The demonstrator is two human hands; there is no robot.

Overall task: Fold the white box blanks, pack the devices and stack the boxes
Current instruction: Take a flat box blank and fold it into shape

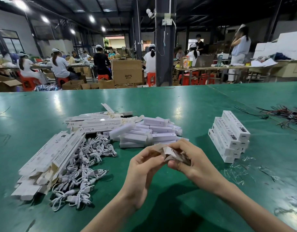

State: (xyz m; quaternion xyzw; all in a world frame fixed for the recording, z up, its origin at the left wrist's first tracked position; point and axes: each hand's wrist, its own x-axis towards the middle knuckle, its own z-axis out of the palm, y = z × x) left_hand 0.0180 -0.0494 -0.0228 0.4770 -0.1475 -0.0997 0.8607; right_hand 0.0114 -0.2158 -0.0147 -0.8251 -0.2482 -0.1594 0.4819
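My left hand [141, 171] and my right hand [193, 162] both grip one white box blank [171, 154] just above the green table, end toward me, its brown inside and end flaps showing. Flat white blanks [49, 158] lie in a pile at the left. Beside them is a heap of coiled white cables [84, 168]. Wrapped white devices [144, 131] are piled behind my hands. A stack of closed white boxes [229, 136] stands at the right.
More flat blanks [94, 121] lie behind the cables. Loose red and black wires [288, 114] sprawl at the far right, with scraps of clear plastic [236, 171] near the stack. Beyond the green table [177, 101], people sit at benches among cardboard cartons.
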